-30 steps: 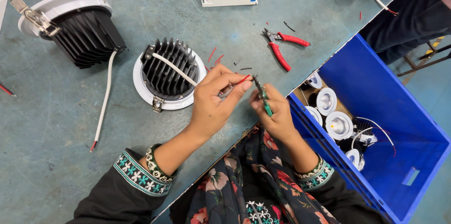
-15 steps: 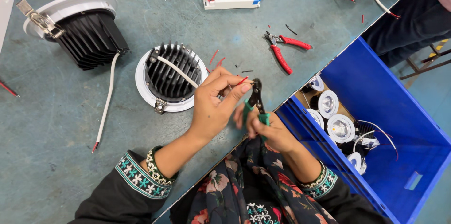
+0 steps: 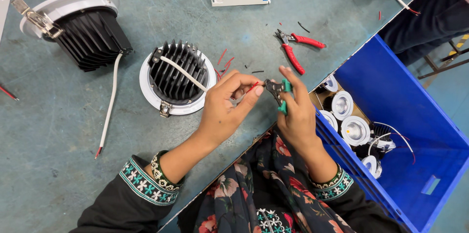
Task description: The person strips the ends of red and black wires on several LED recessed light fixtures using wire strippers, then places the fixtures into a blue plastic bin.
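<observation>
Red wire (image 3: 252,87) sits pinched between my left hand's (image 3: 225,108) thumb and fingertips, just at 3 o'clock of the finned downlight (image 3: 177,76). My right hand (image 3: 295,113) is curled tight round green-handled cutters (image 3: 279,91), nose touching the wire's end. Red-handled pliers (image 3: 297,49) lie at 12 o'clock.

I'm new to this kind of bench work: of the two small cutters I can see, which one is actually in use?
The green-handled cutters, gripped in the right hand against a red wire pinched by the left hand. The red-handled cutters lie untouched on the table.
</observation>
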